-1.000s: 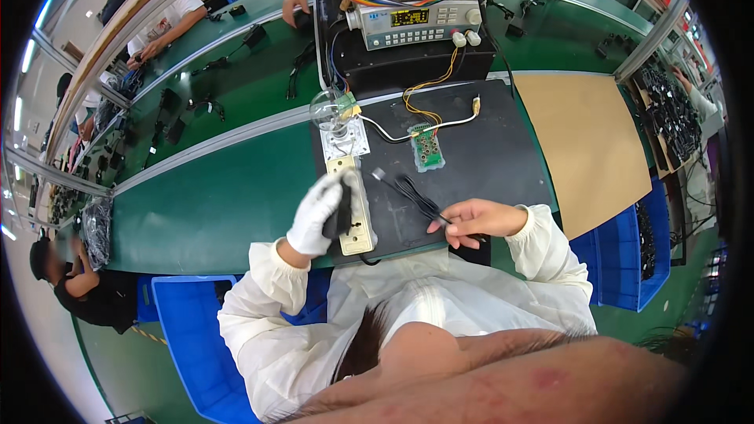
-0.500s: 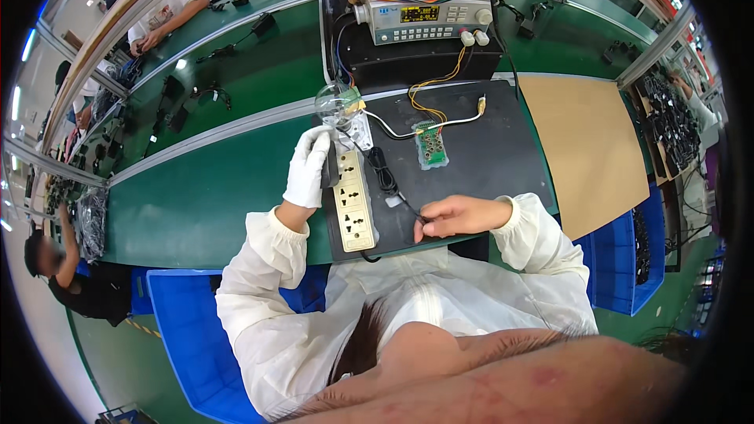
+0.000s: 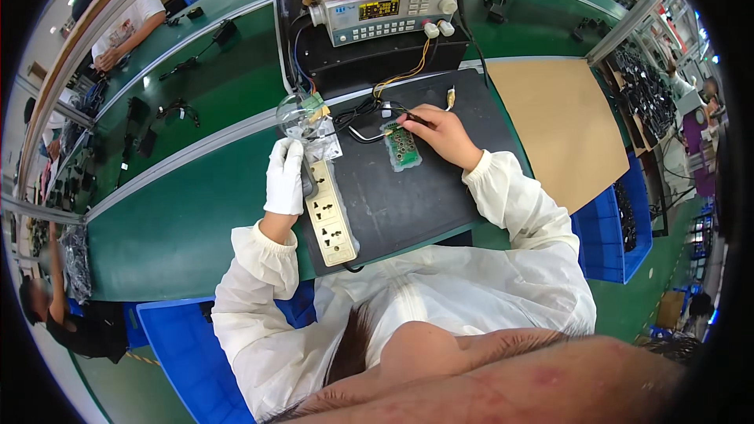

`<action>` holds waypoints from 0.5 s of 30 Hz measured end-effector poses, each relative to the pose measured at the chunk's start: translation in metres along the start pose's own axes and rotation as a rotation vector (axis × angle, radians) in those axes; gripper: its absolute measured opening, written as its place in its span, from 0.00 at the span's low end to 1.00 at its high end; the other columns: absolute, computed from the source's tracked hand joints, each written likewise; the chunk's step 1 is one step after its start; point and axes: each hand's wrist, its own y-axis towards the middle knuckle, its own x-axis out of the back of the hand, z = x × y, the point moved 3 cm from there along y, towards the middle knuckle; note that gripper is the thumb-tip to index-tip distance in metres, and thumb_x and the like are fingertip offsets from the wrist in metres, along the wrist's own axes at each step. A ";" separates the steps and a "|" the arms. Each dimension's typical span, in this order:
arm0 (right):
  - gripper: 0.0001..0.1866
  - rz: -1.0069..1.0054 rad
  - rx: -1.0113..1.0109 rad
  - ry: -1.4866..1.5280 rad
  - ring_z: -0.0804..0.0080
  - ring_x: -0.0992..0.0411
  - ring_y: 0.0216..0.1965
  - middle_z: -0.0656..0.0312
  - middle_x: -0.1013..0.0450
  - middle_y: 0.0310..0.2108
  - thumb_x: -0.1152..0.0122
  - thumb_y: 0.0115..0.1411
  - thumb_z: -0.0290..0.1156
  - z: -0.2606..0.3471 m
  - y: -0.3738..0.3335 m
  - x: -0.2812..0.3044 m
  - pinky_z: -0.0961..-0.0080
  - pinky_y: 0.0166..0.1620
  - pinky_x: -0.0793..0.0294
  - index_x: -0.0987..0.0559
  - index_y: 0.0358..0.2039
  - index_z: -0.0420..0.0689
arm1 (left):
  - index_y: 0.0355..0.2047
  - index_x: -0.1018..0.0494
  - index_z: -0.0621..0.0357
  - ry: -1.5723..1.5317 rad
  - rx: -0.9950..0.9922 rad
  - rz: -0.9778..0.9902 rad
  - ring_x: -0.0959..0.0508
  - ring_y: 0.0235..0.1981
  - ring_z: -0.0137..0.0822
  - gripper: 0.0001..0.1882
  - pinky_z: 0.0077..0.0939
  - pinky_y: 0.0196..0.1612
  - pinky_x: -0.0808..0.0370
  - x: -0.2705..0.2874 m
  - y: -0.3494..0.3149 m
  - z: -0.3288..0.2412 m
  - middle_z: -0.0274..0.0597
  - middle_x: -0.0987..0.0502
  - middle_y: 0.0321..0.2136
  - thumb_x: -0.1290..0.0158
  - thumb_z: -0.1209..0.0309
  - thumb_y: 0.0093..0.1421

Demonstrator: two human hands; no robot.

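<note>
My left hand (image 3: pixel 284 180), in a white glove, is closed around a black power adapter (image 3: pixel 309 183) at the far end of a cream power strip (image 3: pixel 331 226). Whether the adapter's prongs sit in a socket is hidden. With bare fingers, my right hand (image 3: pixel 444 137) pinches the black cable (image 3: pixel 355 115) above a green circuit board (image 3: pixel 404 151). The cable's bundled loops lie between both hands. A white lead (image 3: pixel 366 139) runs to the board's far edge, just beside my right fingertips; I cannot tell whether the cable touches it.
A clear glass bulb (image 3: pixel 296 118) stands beyond my left hand. Behind the black mat (image 3: pixel 440 188) sits a bench instrument (image 3: pixel 385 17) with wires. Brown cardboard (image 3: pixel 558 133) lies at right. Blue bins (image 3: pixel 188 345) flank me. Other people work at left and far right.
My right hand has moved from the mat's near edge out to the circuit board, carrying the black cable along. My left hand stays on the adapter. The whole view has shifted a little.
</note>
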 end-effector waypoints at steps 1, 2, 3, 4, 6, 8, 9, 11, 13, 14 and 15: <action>0.09 0.001 -0.004 0.000 0.72 0.24 0.41 0.61 0.22 0.38 0.37 0.64 0.27 -0.003 0.001 -0.002 0.77 0.45 0.26 0.17 0.44 0.39 | 0.42 0.26 0.56 0.039 -0.030 0.003 0.32 0.32 0.20 0.10 0.16 0.38 0.34 -0.002 0.001 0.000 0.28 0.28 0.31 0.49 0.62 0.70; 0.10 0.006 -0.005 0.004 0.72 0.24 0.41 0.61 0.22 0.39 0.37 0.64 0.27 -0.004 0.002 -0.004 0.77 0.45 0.26 0.17 0.44 0.39 | 0.42 0.26 0.56 0.038 -0.027 0.004 0.32 0.32 0.20 0.10 0.16 0.38 0.34 -0.003 0.002 0.001 0.28 0.28 0.31 0.49 0.62 0.70; 0.10 0.006 -0.009 0.004 0.72 0.24 0.41 0.61 0.22 0.39 0.37 0.64 0.27 -0.005 0.003 -0.006 0.77 0.45 0.26 0.17 0.44 0.39 | 0.41 0.26 0.56 0.084 -0.051 0.016 0.33 0.33 0.20 0.10 0.17 0.38 0.34 -0.004 0.003 0.001 0.28 0.28 0.31 0.49 0.63 0.70; 0.09 -0.004 0.037 -0.053 0.71 0.24 0.40 0.60 0.22 0.39 0.37 0.64 0.27 -0.004 0.004 -0.008 0.76 0.45 0.26 0.17 0.44 0.39 | 0.41 0.26 0.56 0.131 -0.075 0.030 0.33 0.33 0.20 0.10 0.17 0.38 0.34 -0.007 0.004 0.000 0.28 0.29 0.31 0.49 0.63 0.70; 0.09 -0.025 0.128 -0.167 0.68 0.23 0.39 0.59 0.21 0.38 0.36 0.63 0.27 -0.002 0.003 -0.009 0.75 0.45 0.25 0.17 0.43 0.39 | 0.40 0.26 0.56 0.178 -0.099 0.047 0.33 0.33 0.20 0.10 0.17 0.39 0.34 -0.008 0.006 0.003 0.28 0.29 0.31 0.49 0.63 0.70; 0.09 -0.015 0.129 -0.170 0.66 0.23 0.39 0.58 0.21 0.38 0.36 0.63 0.27 -0.003 0.001 -0.011 0.74 0.44 0.25 0.17 0.43 0.39 | 0.40 0.26 0.58 0.067 -0.037 0.054 0.31 0.36 0.24 0.11 0.20 0.42 0.32 -0.007 0.005 0.010 0.32 0.27 0.34 0.49 0.62 0.70; 0.09 -0.002 0.134 -0.174 0.65 0.23 0.39 0.57 0.21 0.38 0.36 0.63 0.27 -0.003 0.001 -0.012 0.74 0.44 0.25 0.17 0.42 0.38 | 0.40 0.26 0.60 0.012 -0.006 0.057 0.30 0.38 0.26 0.12 0.22 0.44 0.31 -0.006 0.005 0.013 0.35 0.27 0.35 0.49 0.62 0.69; 0.09 0.012 0.140 -0.176 0.64 0.23 0.38 0.57 0.21 0.37 0.35 0.62 0.27 -0.003 -0.001 -0.015 0.73 0.44 0.25 0.17 0.42 0.38 | 0.40 0.26 0.60 -0.038 0.005 0.088 0.30 0.38 0.26 0.12 0.23 0.44 0.31 -0.003 0.004 0.016 0.35 0.26 0.35 0.49 0.63 0.69; 0.09 -0.017 0.182 -0.178 0.63 0.23 0.38 0.56 0.21 0.37 0.35 0.62 0.27 -0.005 -0.001 -0.019 0.73 0.43 0.25 0.17 0.42 0.38 | 0.40 0.26 0.60 -0.140 0.022 0.141 0.29 0.38 0.26 0.11 0.23 0.45 0.31 -0.002 0.002 0.011 0.35 0.26 0.34 0.48 0.64 0.69; 0.09 -0.031 0.206 -0.178 0.62 0.23 0.38 0.56 0.22 0.37 0.35 0.61 0.27 -0.004 -0.002 -0.021 0.74 0.43 0.25 0.17 0.41 0.37 | 0.40 0.26 0.60 -0.139 0.020 0.133 0.29 0.38 0.26 0.11 0.23 0.45 0.31 -0.002 0.001 0.010 0.35 0.26 0.34 0.48 0.64 0.69; 0.09 -0.025 0.212 -0.175 0.62 0.23 0.38 0.56 0.22 0.37 0.35 0.61 0.27 -0.004 -0.003 -0.021 0.74 0.43 0.25 0.17 0.41 0.37 | 0.39 0.26 0.60 -0.138 0.017 0.140 0.29 0.38 0.26 0.11 0.23 0.45 0.31 -0.005 -0.001 0.008 0.35 0.26 0.34 0.49 0.64 0.69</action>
